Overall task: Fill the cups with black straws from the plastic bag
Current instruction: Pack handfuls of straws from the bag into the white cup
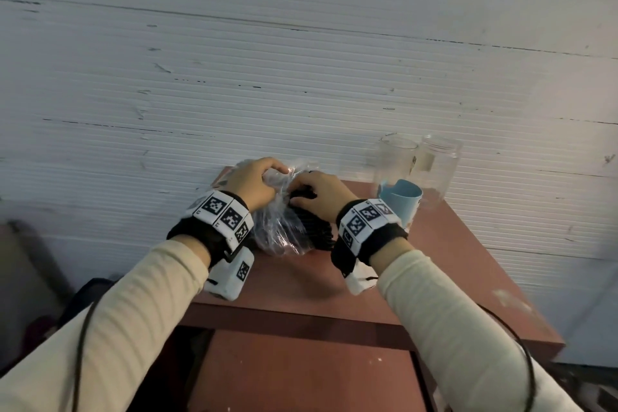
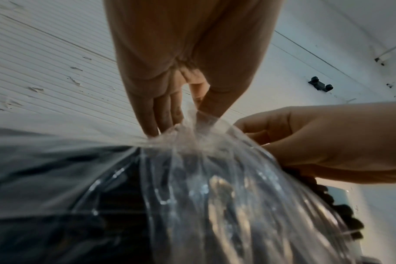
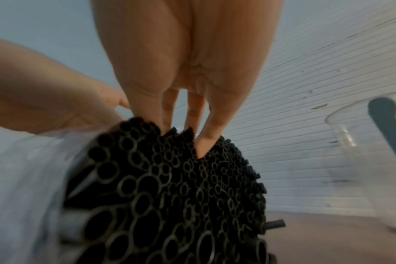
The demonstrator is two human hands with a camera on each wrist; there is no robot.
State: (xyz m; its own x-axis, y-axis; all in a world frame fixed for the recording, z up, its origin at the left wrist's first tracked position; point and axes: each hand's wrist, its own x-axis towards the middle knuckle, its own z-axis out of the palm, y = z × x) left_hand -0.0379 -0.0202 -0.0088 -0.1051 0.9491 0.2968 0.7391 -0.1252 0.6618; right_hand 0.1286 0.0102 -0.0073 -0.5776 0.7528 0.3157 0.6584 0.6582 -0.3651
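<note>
A clear plastic bag point(image 1: 281, 231) of black straws point(image 1: 317, 227) lies on the brown table point(image 1: 434, 278). My left hand point(image 1: 267, 177) pinches the bunched plastic at the bag's far end, seen close in the left wrist view as fingers point(image 2: 161, 114) and thumb gathering the film point(image 2: 192, 160). My right hand point(image 1: 301, 194) curls over the exposed straw ends. In the right wrist view its thumb and fingers point(image 3: 206, 142) dig into the bundle of open straw ends point(image 3: 181, 196). Two clear cups point(image 1: 398, 154) point(image 1: 439, 167) stand at the table's far right; the nearer one holds a light-blue insert point(image 1: 406, 197).
The table backs onto a white ribbed wall point(image 1: 301, 60). A pinkish flat item point(image 1: 222, 177) peeks out beyond the bag on the left. Dark objects point(image 1: 87, 294) sit on the floor to the left. A lower brown shelf point(image 1: 301, 371) shows under the table's front edge.
</note>
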